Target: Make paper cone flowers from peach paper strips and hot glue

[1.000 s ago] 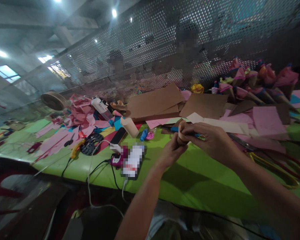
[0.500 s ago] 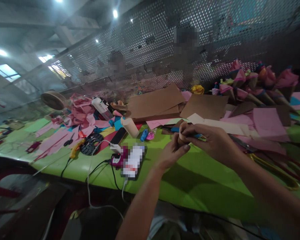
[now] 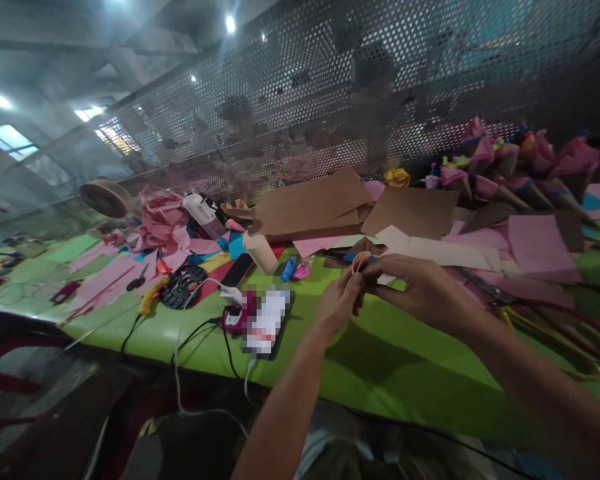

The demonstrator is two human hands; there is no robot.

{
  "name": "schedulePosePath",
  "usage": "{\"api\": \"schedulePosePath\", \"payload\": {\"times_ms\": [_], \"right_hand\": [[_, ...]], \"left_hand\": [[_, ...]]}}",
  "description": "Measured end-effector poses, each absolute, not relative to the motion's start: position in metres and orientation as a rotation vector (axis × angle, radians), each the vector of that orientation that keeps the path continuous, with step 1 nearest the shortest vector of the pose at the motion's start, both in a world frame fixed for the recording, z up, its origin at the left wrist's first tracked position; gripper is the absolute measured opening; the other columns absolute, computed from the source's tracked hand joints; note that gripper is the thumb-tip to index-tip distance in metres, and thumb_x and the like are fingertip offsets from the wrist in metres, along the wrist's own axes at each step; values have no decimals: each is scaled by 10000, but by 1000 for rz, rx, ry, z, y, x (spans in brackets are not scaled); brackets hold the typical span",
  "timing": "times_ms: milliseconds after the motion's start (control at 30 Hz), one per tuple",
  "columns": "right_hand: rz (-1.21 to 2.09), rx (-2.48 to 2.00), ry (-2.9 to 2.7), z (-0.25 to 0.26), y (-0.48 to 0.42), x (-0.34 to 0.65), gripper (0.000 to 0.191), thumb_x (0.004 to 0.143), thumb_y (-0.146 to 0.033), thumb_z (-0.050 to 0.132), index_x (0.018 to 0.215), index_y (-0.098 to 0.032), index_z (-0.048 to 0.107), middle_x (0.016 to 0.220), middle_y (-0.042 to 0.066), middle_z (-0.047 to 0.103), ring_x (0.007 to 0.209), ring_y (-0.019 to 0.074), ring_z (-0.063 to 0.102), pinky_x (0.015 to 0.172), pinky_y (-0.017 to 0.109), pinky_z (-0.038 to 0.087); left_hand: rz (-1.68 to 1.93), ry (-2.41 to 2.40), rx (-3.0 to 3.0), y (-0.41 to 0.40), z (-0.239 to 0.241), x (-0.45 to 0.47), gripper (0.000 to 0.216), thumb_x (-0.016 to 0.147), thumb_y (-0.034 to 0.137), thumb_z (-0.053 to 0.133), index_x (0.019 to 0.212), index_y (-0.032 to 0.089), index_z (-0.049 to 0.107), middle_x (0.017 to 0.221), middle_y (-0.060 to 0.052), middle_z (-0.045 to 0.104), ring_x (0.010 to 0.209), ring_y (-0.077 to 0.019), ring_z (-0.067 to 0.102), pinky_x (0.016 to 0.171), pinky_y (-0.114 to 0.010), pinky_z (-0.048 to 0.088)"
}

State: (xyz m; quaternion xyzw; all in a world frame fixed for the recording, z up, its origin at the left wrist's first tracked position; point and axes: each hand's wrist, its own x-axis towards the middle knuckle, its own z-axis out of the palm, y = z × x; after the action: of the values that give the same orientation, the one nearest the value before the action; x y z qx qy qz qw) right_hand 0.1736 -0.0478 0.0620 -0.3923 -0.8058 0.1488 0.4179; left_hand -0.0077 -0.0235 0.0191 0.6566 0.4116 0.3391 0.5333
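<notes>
Fingers closed on both sides here: left hand (image 3: pixel 339 301) and right hand (image 3: pixel 416 285) pinch a small curled piece of beige paper (image 3: pixel 361 261) between them, up above the green table (image 3: pixel 405 383)!

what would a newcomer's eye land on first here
Probably the bright green table, with the left hand and right hand meeting at a small pale curled piece right of centre. The pink-topped cones bunched at the back right and the pink heap left of centre also stand out. Behind the table slants a perforated screen.
</notes>
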Motion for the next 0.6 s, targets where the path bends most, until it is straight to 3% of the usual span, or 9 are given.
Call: {"api": "schedulePosePath", "payload": {"times_ms": [200,367,600], "right_hand": [[319,-931,-2043,64,-48,173,163,928,-167,578,941,-232,727,953,77,794,859,232,757,733,325,588],[191,-918,-2028,58,-45,173,241,893,-90,560,942,-245,738,1025,79,778,950,243,751,786,338,604],[109,-951,-1911,61,-45,178,135,901,-168,633,925,-236,747,956,78,713,866,216,729,733,317,601]], "left_hand": [[861,972,1504,-24,22,-5,705,904,757,415,1138,140,664,554,46,496,453,-102,464,452,-219,358],[929,959,1437,-25,26,-3,697,857,799,454,974,147,669,542,42,456,428,-90,384,409,-229,306],[961,945,1417,-23,20,-5,718,882,780,466,1090,139,713,579,29,473,473,-90,391,435,-219,292]]}}
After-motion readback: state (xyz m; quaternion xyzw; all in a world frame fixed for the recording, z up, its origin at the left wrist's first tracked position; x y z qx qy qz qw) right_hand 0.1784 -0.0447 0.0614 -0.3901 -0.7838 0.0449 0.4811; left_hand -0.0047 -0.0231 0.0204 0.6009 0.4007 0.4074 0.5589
